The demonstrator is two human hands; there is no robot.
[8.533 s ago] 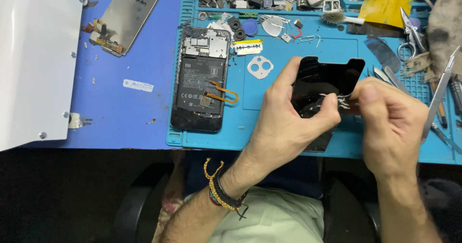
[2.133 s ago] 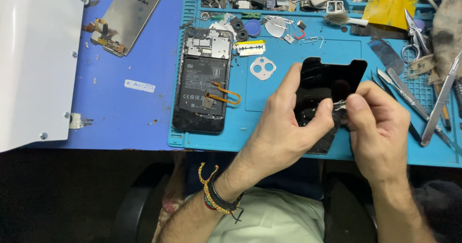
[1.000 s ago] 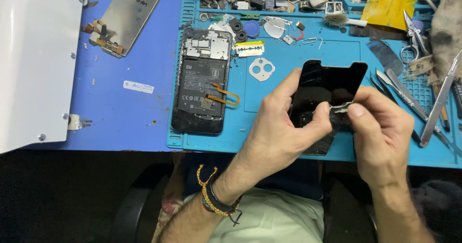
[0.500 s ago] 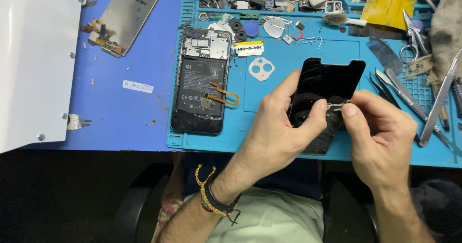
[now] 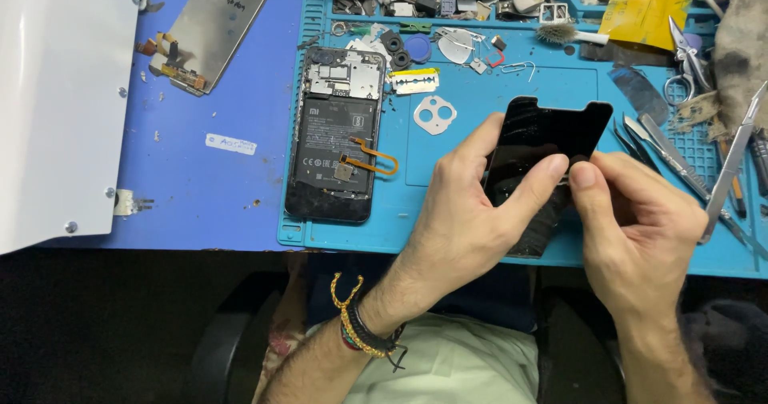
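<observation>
My left hand holds a black phone screen panel by its left edge, tilted above the teal work mat. Its thumb presses on the panel's face. My right hand pinches something small against the panel's right side; what is between those fingers is hidden. An opened phone body with battery and an orange flex cable lies on the mat to the left of my hands.
A silver camera-lens bezel and a razor blade lie by the phone. Small parts fill the mat's top trays. Tweezers, scissors and a yellow bag sit right. A metal backplate and white panel lie left.
The small metal piece seen between my fingers earlier is now covered by my right thumb and forefinger. Both hands stay on the black panel, which has shifted slightly.
</observation>
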